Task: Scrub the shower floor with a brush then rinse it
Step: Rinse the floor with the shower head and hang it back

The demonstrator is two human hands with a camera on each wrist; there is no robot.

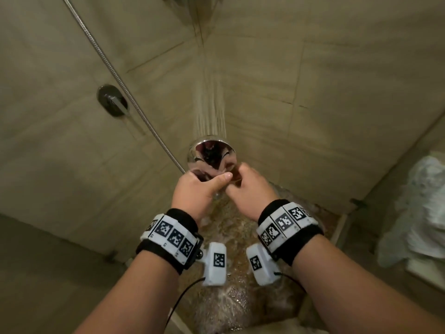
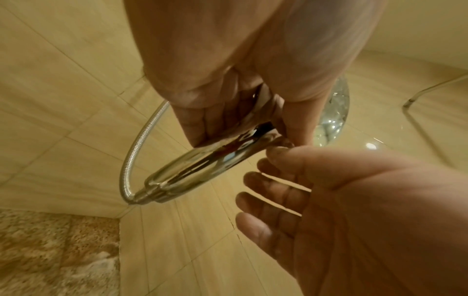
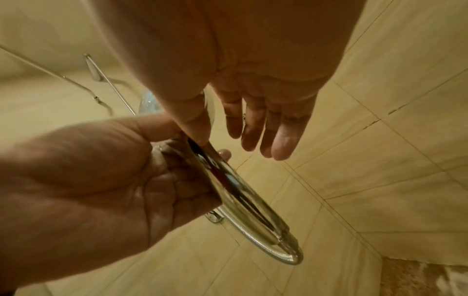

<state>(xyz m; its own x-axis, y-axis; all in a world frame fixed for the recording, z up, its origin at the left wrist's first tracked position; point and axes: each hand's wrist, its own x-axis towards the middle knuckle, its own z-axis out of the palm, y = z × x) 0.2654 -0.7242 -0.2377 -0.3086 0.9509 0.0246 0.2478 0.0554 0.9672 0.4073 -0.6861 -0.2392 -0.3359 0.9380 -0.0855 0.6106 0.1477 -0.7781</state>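
Note:
My left hand [image 1: 199, 186] grips the chrome handle [image 2: 210, 160] of a hand shower, fingers curled round it. The round shower head [image 1: 210, 155] points at the wall corner and sprays water onto it. My right hand [image 1: 250, 189] is beside the head with straight, spread fingers [image 3: 276, 144]; its thumb lies against the handle [image 3: 240, 190]. In the left wrist view that right hand [image 2: 329, 200] shows palm up under the handle. The brown pebble shower floor [image 1: 231, 237] below is wet and foamy. No brush is in view.
A metal hose [image 1: 115, 73] runs from the handle up along the left wall, past a dark round valve [image 1: 113, 101]. Beige tiled walls meet in a corner ahead. A white cloth [image 1: 419, 213] lies outside the shower at the right.

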